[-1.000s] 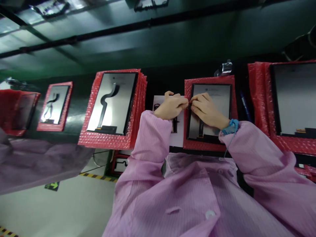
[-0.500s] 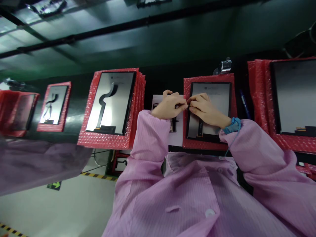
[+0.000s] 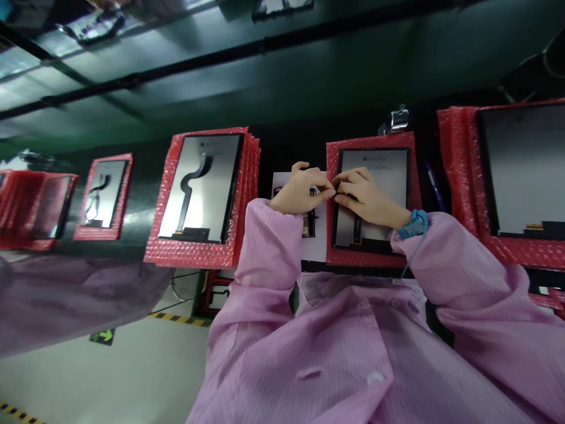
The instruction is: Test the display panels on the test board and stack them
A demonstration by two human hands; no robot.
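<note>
A tablet-sized display panel (image 3: 391, 171), grey-backed with a dark border, lies on red bubble-wrap sleeves (image 3: 331, 238) in front of me. Its black flex cable (image 3: 357, 228) runs up from the lower edge and disappears under my right hand (image 3: 368, 200). That hand's fingers are pinched at the panel's left edge, where a small dark piece, apparently the cable's end, shows. My left hand (image 3: 300, 189) is pinched too, its fingertips meeting the right ones; what it grips is hidden. Beneath the left hand lies a white printed sheet (image 3: 315, 250).
Left stands a bubble-wrap stack topped by another panel (image 3: 216, 188) with a curved cable. Right is a stack with a larger-looking panel (image 3: 521, 171). A blue pen (image 3: 435, 184) and a metal tally counter (image 3: 399, 120) lie nearby. Another person's sleeve (image 3: 83, 300) reaches in at left.
Both hands keep their pinch at the panel's left edge, with only slight finger movement. The whole view has shifted a little.
</note>
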